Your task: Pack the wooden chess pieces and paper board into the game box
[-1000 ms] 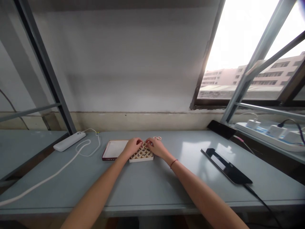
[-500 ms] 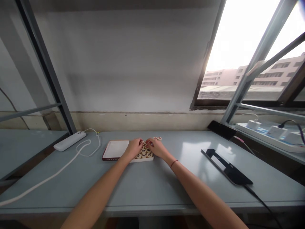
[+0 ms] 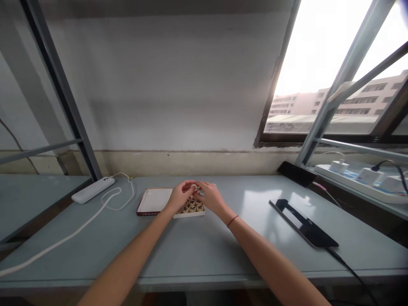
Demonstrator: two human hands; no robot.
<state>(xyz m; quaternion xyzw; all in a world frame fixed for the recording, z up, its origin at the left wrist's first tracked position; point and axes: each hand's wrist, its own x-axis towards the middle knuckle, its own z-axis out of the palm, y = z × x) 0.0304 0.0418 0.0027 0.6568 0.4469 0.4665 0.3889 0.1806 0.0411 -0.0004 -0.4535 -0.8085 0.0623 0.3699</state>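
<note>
Between the fingertips of both hands, a round xiangqi piece with a dark character is held just above the open box. My left hand closes on it from the left, and my right hand from the right. Under them, several cream xiangqi pieces with black characters lie in rows in the white box; the far part is hidden by my fingers. Left of the box sits a shallow dark-red lid with a white inside. Behind my right hand, the edge of another piece shows.
A white power strip with a cord lies at the left of the grey desk. To the right rest a dark tablet with a cable and a black phone-like device. Metal posts and a window stand beyond.
Both hands have come up slightly from the box and closer together, with a piece now showing between their fingertips. My right hand now covers most of the loose pieces behind it.
</note>
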